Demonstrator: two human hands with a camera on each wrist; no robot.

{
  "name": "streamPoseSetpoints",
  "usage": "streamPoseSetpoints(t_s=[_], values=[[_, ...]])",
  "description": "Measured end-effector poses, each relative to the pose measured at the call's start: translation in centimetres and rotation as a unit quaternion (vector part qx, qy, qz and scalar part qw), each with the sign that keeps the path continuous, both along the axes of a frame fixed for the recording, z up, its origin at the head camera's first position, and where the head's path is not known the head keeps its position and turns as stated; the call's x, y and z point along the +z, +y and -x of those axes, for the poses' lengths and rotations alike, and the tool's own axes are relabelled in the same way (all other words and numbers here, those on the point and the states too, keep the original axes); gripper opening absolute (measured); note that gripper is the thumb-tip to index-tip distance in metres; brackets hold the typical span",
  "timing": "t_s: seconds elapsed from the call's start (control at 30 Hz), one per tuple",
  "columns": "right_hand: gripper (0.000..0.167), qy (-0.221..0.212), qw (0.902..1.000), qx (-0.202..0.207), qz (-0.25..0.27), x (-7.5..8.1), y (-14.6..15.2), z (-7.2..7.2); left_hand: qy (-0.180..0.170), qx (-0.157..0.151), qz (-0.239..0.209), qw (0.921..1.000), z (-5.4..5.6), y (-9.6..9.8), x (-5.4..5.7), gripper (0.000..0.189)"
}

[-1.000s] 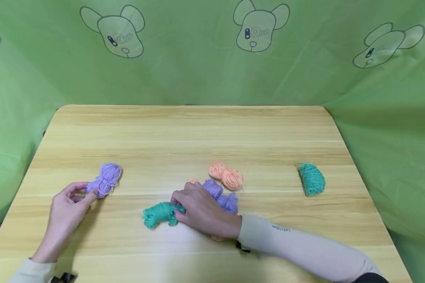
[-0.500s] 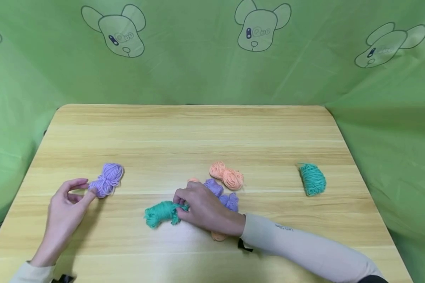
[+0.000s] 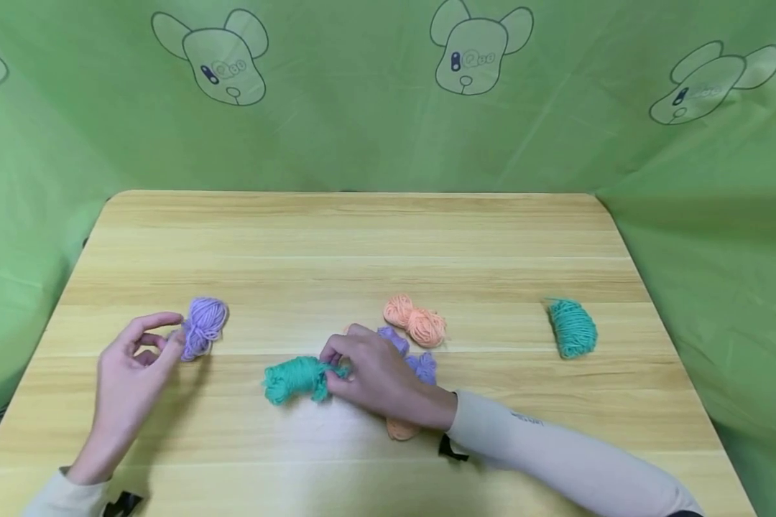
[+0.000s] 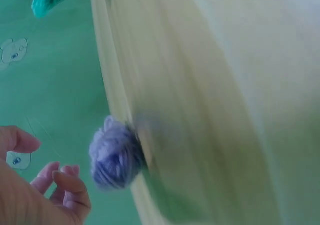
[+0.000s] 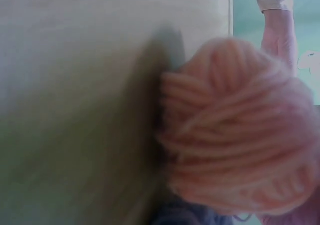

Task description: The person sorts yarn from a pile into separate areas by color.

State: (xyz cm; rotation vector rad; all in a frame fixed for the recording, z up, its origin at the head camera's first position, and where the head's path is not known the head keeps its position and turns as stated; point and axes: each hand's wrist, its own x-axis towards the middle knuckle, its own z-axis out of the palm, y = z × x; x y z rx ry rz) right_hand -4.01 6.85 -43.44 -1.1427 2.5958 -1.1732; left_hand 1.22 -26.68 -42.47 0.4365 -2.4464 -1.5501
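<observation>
A small lilac yarn skein [image 3: 205,327], tied at its waist, lies on the left of the table. Beside it, my left hand [image 3: 132,373] has its fingers bent loosely; in the left wrist view a gap shows between those fingers and the skein [image 4: 117,155]. My right hand [image 3: 378,373] pinches the right end of a green yarn skein [image 3: 295,378] near the middle of the table. Under and behind this hand lie lilac yarn [image 3: 422,366] and peach yarn [image 3: 402,429], partly hidden. Close up in the right wrist view, a peach skein [image 5: 240,130] fills much of the picture.
A peach yarn skein [image 3: 415,321] lies just behind the central group. Farther right sits another green skein [image 3: 573,329]. Green cloth [image 3: 349,136] with printed animal heads hangs behind and beside the wooden table [image 3: 336,237].
My left hand has let go of the lilac skein and lifted slightly beside it. The right hand, still pinching the green skein, has shifted it slightly up and right in the head view.
</observation>
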Motion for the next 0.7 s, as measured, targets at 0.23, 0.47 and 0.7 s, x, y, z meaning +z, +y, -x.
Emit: streamPoseSetpoints(t_s=[0.23, 0.47, 0.7], values=[[0.015, 0.013, 0.9983, -0.027, 0.05, 0.6, 1.0, 0.4, 0.029, -0.101, -0.002, 0.9945, 1.0, 2.3, 0.3, 0.024], [0.017, -0.004, 0.9946, -0.058, 0.086, 1.3, 2.7, 0.6, 0.023, -0.173, -0.01, 0.9846, 2.6, 4.8, 0.0, 0.022], [0.019, -0.028, 0.9884, -0.103, 0.109, 2.1, 5.0, 1.1, -0.006, -0.202, -0.012, 0.9793, 3.3, 6.7, -0.2, 0.022]])
